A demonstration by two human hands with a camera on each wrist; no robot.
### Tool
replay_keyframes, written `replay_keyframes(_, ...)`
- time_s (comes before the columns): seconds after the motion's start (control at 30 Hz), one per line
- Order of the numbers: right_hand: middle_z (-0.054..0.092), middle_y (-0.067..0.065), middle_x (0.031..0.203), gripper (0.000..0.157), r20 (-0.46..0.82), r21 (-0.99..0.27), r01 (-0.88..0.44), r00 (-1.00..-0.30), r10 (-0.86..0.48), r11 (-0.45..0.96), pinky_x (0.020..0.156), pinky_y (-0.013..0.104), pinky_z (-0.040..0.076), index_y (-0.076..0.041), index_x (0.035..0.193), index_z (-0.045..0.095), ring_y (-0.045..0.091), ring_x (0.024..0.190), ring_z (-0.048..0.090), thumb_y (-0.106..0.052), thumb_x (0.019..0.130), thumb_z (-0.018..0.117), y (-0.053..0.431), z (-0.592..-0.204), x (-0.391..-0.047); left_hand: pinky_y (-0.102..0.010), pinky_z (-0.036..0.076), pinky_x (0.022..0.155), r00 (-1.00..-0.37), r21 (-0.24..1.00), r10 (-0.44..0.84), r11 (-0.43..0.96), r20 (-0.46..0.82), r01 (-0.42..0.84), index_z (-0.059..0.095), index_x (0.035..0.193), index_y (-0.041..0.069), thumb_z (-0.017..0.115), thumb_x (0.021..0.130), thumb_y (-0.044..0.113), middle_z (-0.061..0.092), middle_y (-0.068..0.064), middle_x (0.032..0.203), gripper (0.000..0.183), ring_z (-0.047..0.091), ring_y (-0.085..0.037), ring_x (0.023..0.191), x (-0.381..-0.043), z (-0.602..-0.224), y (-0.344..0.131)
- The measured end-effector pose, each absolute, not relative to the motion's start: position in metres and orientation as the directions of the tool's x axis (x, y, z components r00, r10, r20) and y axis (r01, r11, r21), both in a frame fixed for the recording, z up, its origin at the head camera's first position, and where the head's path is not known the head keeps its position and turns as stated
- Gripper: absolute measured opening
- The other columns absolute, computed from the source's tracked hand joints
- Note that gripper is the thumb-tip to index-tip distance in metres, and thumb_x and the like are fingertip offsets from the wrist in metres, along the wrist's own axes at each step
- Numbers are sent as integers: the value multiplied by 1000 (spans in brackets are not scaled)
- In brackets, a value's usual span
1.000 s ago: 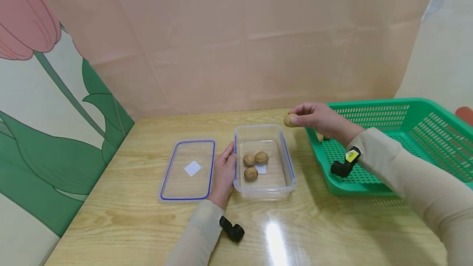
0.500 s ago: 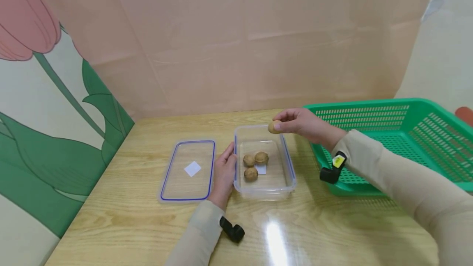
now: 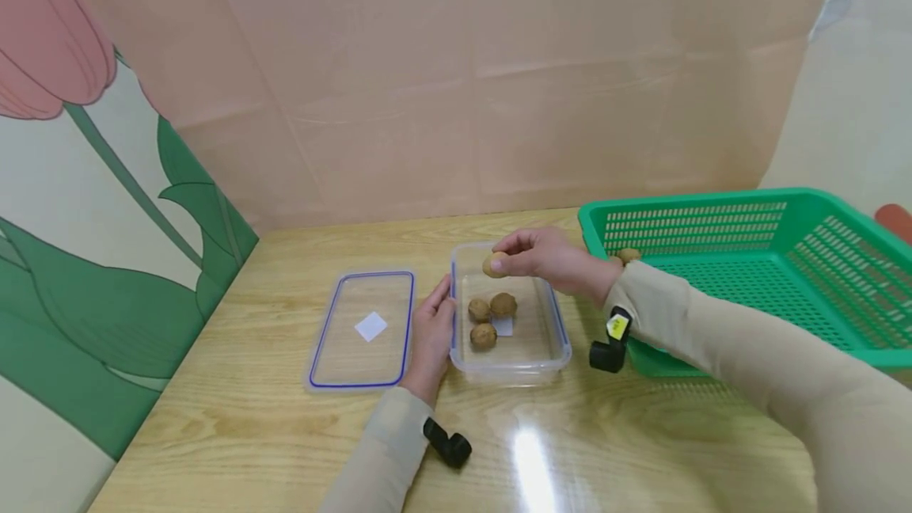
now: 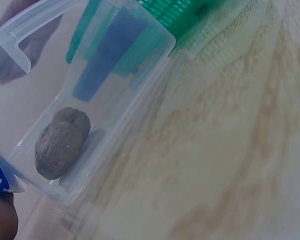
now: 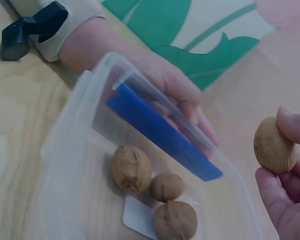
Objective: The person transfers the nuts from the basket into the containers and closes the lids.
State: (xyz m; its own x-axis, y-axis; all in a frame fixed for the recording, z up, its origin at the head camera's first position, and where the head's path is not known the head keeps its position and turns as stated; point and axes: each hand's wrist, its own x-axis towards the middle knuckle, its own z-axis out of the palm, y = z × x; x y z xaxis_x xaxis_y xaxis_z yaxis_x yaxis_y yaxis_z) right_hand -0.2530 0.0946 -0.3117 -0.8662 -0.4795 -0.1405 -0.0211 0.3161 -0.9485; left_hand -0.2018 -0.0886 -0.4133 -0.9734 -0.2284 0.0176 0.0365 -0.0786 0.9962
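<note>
My right hand pinches a walnut between thumb and fingertips, above the far part of a clear plastic container. Three walnuts lie together on the container's floor, beside a small white label. Against the container's left wall rests my left hand, its fingers stretched along the outside. The left wrist view looks through the clear wall at the walnuts inside, with only a bit of the left hand at its lower left edge.
To the right stands a green perforated basket, with walnuts near its left wall, partly hidden by the right sleeve. A clear lid with a blue seal lies flat left of the container. The table meets a wall behind.
My right hand has carried the walnut leftward from the basket's edge to over the container. Walnuts in the basket have come into sight behind it. The left hand and container have stayed put.
</note>
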Motion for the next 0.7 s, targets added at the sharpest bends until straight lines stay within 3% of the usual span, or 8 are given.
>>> replay_keyframes(0.13, 62, 3, 98, 39, -161, -939, -13, -867, -471, 345, 97, 42, 46, 0, 113, 56, 20, 98, 58, -18, 81, 70, 84, -315, -252, -28, 35, 107, -974, 996, -227, -79, 16, 35, 52, 131, 16, 47, 89, 9, 49, 2, 136, 43, 41, -15, 129, -202, -414, -89)
replay_keyframes(0.47, 60, 7, 104, 37, -179, -894, -65, -856, -486, 443, 86, 31, 50, -2, 108, 60, 20, 97, 53, -16, 77, 74, 61, -326, -253, -30, 36, 107, -973, 996, -229, -78, 14, 33, 51, 132, 12, 48, 88, 9, 49, -1, 136, 44, 42, -16, 128, -205, -415, -89)
replay_keyframes(0.7, 62, 8, 104, 33, -191, -850, -104, -853, -485, 517, 90, 34, 46, -2, 104, 62, 23, 102, 53, -13, 76, 75, 48, -336, -248, -31, 35, 107, -972, 995, -233, -91, 18, 41, 51, 132, 10, 47, 87, 7, 48, -2, 137, 45, 42, -17, 128, -203, -414, -89)
